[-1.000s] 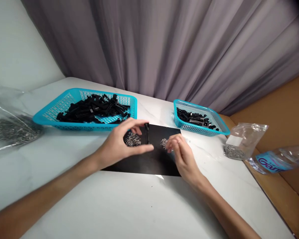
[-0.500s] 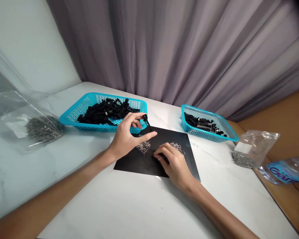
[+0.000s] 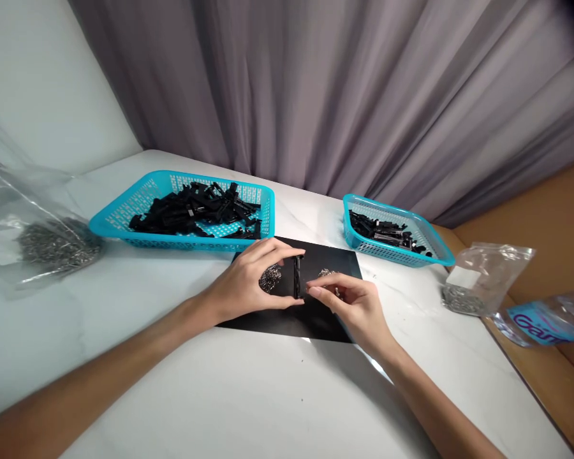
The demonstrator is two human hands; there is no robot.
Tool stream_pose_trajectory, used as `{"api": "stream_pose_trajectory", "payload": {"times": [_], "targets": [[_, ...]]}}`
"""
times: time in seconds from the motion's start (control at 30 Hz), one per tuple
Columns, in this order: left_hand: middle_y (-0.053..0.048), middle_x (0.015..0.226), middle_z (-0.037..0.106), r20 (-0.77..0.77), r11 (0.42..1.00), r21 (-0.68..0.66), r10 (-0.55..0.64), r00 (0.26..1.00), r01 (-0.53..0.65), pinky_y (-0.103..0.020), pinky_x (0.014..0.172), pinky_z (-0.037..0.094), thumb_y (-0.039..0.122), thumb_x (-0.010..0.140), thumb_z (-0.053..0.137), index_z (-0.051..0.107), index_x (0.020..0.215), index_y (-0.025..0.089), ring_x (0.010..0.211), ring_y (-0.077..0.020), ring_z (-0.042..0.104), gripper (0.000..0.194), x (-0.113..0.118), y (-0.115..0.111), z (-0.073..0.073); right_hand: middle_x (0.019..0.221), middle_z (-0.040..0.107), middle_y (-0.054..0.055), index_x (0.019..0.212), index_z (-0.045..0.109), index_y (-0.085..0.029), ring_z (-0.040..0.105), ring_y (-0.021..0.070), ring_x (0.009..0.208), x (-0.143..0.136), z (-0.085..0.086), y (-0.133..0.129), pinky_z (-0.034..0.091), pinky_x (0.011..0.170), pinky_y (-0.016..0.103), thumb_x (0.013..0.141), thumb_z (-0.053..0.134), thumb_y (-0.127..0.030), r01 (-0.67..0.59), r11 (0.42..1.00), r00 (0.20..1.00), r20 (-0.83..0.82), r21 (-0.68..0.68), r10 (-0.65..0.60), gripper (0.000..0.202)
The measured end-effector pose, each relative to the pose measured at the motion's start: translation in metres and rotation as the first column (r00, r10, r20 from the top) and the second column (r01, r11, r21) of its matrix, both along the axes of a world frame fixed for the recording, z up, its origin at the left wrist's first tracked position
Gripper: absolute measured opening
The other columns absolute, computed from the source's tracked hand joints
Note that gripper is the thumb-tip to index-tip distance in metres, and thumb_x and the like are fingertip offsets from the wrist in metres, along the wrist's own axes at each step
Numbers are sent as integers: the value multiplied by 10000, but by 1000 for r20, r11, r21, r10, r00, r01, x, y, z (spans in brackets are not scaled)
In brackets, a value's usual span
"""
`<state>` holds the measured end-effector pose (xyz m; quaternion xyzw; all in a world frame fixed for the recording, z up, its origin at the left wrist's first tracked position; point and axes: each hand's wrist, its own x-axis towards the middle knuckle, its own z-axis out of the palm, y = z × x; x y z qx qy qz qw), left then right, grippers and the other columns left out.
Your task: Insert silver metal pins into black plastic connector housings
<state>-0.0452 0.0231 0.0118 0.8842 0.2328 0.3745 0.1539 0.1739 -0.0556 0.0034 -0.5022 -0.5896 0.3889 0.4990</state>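
Observation:
Between thumb and fingers, my left hand (image 3: 249, 280) grips a narrow black plastic part (image 3: 297, 277) by its two ends, upright above the black mat (image 3: 287, 325). Close to the part's right side, my right hand (image 3: 356, 299) is closed in a pinch. Whatever sits between those fingertips is too small to make out. A pile of small metal pieces (image 3: 270, 278) lies on the mat behind my left hand. Partly hidden by my right hand is a second metal pile (image 3: 326, 273).
A large blue basket (image 3: 182, 241) of black parts stands at the left, a smaller blue basket (image 3: 392, 254) at the right. Bags of metal pieces lie at the far left (image 3: 60, 245) and right (image 3: 463, 299). Beside the right bag lies a plastic bottle (image 3: 545, 322).
My left hand has lowered and turned the black part from slanted to upright. My right hand has lifted from the mat, fingers pinched, and come up beside the part.

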Motion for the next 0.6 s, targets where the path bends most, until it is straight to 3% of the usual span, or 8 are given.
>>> {"api": "stream_pose_trajectory", "payload": {"times": [0.17,0.43,0.6], "targets": [[-87,1206,647,1,998,59,11,1000,-11,-430,994,526,296,772,854,595,1364,234,1092,-259,637,649,1,-2,3,901,763,49,884,812,-243,651,204,818,-2,0,-2,484,694,331,879,767,-354,-32,999,999,18,17,32,119],[-75,1163,673,-40,989,144,36,999,-30,-424,977,501,307,800,810,602,1356,241,1065,-260,641,597,3,-1,3,882,727,36,912,814,-259,588,174,755,-5,3,-5,391,594,312,915,746,-307,-86,990,990,120,111,73,84],[-80,1154,678,-60,985,168,55,997,-44,-435,972,496,295,792,800,613,1341,228,1052,-272,649,584,3,-2,1,915,726,38,926,801,-260,607,185,807,-3,1,-4,421,616,316,936,725,-303,-135,985,975,190,111,112,88]]}}
